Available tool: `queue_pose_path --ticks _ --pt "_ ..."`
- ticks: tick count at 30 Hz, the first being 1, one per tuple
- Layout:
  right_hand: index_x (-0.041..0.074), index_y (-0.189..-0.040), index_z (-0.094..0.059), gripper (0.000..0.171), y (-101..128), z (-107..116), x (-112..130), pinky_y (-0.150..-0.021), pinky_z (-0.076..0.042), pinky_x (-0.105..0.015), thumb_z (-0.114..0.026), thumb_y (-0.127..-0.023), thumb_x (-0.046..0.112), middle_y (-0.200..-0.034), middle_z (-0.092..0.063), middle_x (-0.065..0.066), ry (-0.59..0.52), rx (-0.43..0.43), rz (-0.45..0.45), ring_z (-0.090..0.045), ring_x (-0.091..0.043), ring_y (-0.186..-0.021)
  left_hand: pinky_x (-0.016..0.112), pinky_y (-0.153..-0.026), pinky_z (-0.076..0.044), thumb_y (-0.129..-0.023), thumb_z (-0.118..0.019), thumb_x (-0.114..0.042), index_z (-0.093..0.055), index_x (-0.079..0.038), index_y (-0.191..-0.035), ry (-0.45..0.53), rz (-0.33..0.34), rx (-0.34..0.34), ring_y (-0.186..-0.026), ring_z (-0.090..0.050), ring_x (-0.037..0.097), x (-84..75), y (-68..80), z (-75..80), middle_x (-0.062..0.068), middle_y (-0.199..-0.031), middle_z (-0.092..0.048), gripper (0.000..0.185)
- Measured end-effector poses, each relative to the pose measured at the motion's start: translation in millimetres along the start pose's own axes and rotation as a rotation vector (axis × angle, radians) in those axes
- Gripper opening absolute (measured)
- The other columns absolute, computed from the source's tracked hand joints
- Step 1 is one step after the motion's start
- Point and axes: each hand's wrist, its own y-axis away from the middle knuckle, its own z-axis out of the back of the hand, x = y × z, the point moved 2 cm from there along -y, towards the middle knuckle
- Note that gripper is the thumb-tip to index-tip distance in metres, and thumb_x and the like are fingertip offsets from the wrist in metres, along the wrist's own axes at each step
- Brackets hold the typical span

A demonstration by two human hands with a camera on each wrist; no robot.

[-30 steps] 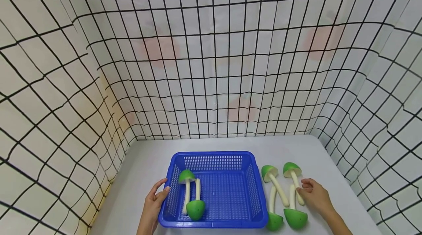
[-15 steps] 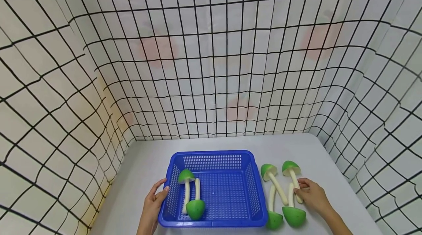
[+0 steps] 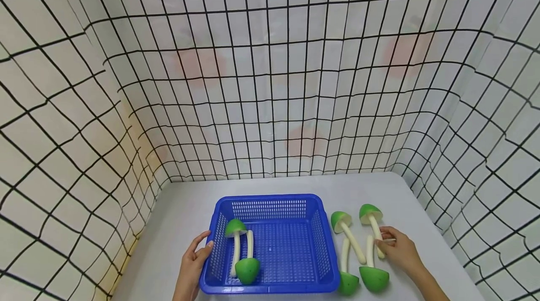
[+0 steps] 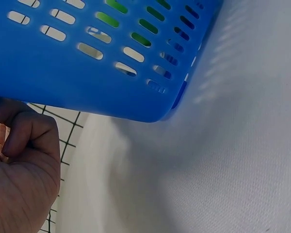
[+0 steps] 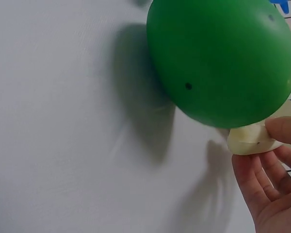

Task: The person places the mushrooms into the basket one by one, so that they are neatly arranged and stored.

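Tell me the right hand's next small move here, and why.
Probably close the right hand fully round the stem of the far-right mushroom and lift it clear. Its fingers already pinch that stem, two mushrooms lie in the blue basket, and the left hand holds the basket's side.

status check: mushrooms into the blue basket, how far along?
Done: two green-capped mushrooms lie in the blue basket. In hand: the right hand pinches the stem of the far-right mushroom on the table, not yet lifted; the left hand holds the basket's left rim. Left: four mushrooms beside the basket.
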Motion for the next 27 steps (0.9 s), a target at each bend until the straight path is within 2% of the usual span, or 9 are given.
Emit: queue_pose_path --ticks 8,20,27 --pt "-0.002 -0.14 -0.055 0.055 9 1 14 -0.069 -0.053 -0.023 -0.072 -0.097 0.027 -0.12 -0.067 -0.018 -0.024 0.003 -0.016 -0.068 -0.018 -0.097 0.042 -0.073 -0.063 -0.094 -0.074 -0.046 -0.049 -0.023 -0.15 0.0 0.008 -0.009 -0.087 -0.074 0.027 1.3 0.9 -0.3 0.011 -0.103 -0.076 0.066" --pt "-0.001 -0.144 -0.052 0.058 14 1 23 -0.069 -0.057 -0.025 -0.071 -0.098 0.03 -0.128 -0.065 -0.021 -0.132 0.025 -0.046 -0.067 0.001 -0.09 0.042 -0.073 -0.063 -0.094 -0.074 -0.045 -0.049 -0.023 -0.15 0.008 0.031 -0.015 -0.086 -0.074 0.027 4.4 2.2 0.7 0.011 -0.099 -0.076 0.066" --pt "0.001 -0.146 -0.05 0.059 16 4 36 -0.074 -0.06 -0.028 -0.071 -0.099 0.029 -0.13 -0.063 -0.021 -0.171 0.024 -0.015 -0.066 0.004 -0.09 0.033 -0.067 -0.061 -0.095 -0.073 -0.042 -0.05 -0.024 -0.149 0.0 0.009 -0.013 -0.078 -0.069 0.022 1.4 -0.8 1.3 0.004 -0.084 -0.071 0.062"
